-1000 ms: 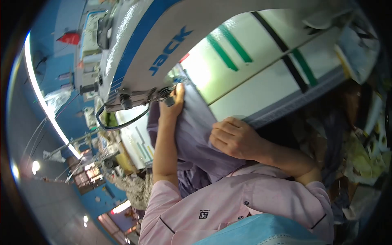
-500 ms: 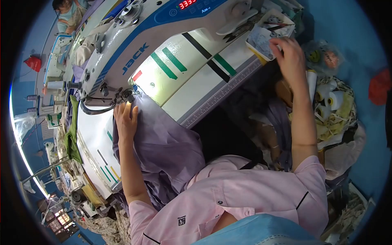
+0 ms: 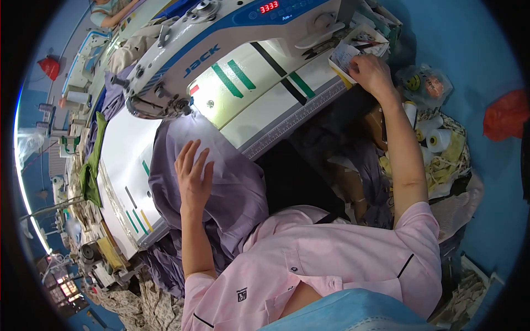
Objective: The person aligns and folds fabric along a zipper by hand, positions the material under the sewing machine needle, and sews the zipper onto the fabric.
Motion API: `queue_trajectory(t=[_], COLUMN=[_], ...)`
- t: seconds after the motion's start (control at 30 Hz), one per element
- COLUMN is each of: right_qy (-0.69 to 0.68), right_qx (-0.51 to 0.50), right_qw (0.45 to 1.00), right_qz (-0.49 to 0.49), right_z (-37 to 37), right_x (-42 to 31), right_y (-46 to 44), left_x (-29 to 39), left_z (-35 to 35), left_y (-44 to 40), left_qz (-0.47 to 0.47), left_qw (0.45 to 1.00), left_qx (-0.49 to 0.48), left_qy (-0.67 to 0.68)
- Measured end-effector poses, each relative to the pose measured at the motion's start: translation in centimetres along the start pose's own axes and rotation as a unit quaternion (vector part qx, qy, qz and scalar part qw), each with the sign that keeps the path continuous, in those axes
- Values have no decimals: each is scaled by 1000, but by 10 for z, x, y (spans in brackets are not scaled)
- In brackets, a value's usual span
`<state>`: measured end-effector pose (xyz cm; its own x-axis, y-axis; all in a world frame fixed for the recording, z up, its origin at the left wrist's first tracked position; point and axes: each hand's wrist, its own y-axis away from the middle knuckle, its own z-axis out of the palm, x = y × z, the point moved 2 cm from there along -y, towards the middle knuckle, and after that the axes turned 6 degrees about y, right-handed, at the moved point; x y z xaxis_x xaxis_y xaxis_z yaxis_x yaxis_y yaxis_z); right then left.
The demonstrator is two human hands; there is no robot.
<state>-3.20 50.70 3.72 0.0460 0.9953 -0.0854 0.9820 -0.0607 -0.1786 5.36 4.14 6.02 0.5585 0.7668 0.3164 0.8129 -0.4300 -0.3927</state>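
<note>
Purple fabric lies under the needle area of a white and blue sewing machine and hangs over the table edge. My left hand is over this fabric, fingers spread, holding nothing. Whether it touches the cloth I cannot tell. At the far right end of the machine bed, my right hand is at the near side of a small open box with white paper-like pieces inside. Its fingers are curled together at the box's edge; what they hold, if anything, is hidden.
A ruler strip runs along the table's front edge. Dark-handled scissors lie behind the box. On the right stands a bag with thread cones and scraps. Green cloth drapes at left. Another person's arm shows at top left.
My left hand has come off the fabric beside the needle and moved toward my body, fingers spreading. My right hand has shifted down and left at the box, its fingers more curled.
</note>
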Motion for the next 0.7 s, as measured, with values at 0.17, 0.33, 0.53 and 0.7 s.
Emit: queue_trajectory(t=[0.17,0.33,0.53,0.7], right_qy=[-2,18,1,-101], right_qx=[-17,-25,-11,198], right_qw=[1000,999,999,975], right_qz=[8,9,33,-29], right_z=[1,-2,5,-19], right_x=[0,-3,4,0], right_y=[-4,-4,-13,5], left_x=[17,26,30,30], left_z=[2,1,0,0], left_y=[-2,3,10,13], left_qz=[13,35,41,41], left_qw=[1000,998,997,994], left_qx=[-2,1,9,21], left_qy=[25,44,61,103])
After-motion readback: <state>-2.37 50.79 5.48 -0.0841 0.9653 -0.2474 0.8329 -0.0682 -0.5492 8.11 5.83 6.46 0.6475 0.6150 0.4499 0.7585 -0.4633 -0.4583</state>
